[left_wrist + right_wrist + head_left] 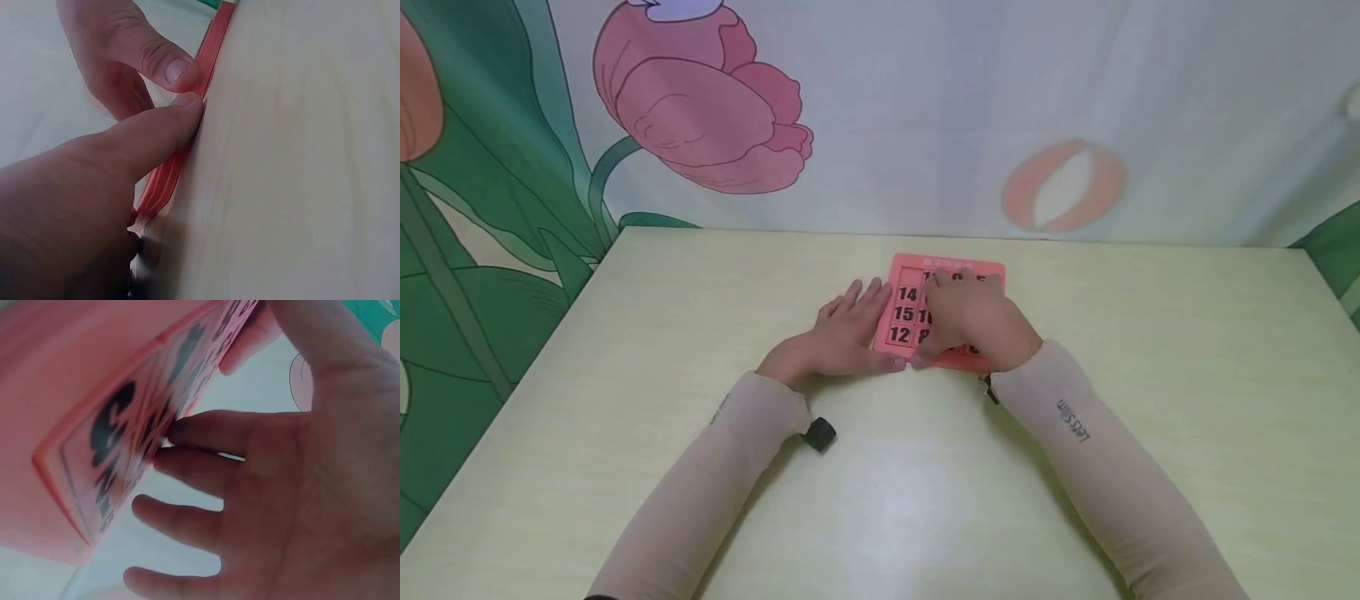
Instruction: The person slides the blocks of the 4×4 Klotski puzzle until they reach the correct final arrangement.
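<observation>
A pink sliding number puzzle with black numbers on square tiles lies on the table in the head view. My left hand rests at its left side, fingers extended, thumb along the near edge. Over the tiles is my right hand, hiding much of the middle and right columns. In the right wrist view, the fingers of my right hand are spread and fairly straight, with the index and middle fingertips at the tiles. The left wrist view shows both thumbs close together at the red puzzle frame.
The pale wooden table extends around the puzzle. Behind it hangs a curtain printed with flowers and leaves. A small black piece sits at my left sleeve's cuff.
</observation>
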{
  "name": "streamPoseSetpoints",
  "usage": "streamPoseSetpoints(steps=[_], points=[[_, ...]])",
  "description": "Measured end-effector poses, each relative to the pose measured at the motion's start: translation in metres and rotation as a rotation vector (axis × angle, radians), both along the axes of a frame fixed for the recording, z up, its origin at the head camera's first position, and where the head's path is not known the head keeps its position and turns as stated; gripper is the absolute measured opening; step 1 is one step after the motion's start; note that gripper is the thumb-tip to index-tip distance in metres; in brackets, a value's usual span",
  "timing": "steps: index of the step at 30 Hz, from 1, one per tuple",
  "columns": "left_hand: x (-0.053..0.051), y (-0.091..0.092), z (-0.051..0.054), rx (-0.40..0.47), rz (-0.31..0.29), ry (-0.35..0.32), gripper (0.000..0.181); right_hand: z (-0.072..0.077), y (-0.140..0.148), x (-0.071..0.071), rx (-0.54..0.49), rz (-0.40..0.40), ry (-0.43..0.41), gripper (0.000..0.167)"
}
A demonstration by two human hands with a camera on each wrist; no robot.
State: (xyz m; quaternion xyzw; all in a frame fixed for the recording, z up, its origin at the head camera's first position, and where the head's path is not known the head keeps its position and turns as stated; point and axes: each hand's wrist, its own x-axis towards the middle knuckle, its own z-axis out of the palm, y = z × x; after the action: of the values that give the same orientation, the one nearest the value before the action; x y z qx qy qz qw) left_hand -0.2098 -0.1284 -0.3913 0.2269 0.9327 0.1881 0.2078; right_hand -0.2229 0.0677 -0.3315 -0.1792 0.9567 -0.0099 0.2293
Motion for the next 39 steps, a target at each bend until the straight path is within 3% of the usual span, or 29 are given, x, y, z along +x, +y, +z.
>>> streamPoseSetpoints(steps=[13,21,27,39], points=[[-0.001,0.001,0.003,0.008,-0.005,-0.004,0.109,0.003,-0.001,0.004,0.057,-0.013,0.038,0.107],[-0.001,-0.002,0.002,0.001,-0.003,0.003,0.110,-0.002,-0.004,0.002,-0.096,0.153,-0.017,0.093],[0.000,0.000,0.002,-0.005,0.001,0.002,0.110,-0.003,-0.006,0.005,-0.083,0.164,0.004,0.089],[0.000,-0.001,0.001,-0.008,-0.015,0.003,0.108,-0.008,0.002,-0.005,-0.126,0.135,-0.100,0.106]])
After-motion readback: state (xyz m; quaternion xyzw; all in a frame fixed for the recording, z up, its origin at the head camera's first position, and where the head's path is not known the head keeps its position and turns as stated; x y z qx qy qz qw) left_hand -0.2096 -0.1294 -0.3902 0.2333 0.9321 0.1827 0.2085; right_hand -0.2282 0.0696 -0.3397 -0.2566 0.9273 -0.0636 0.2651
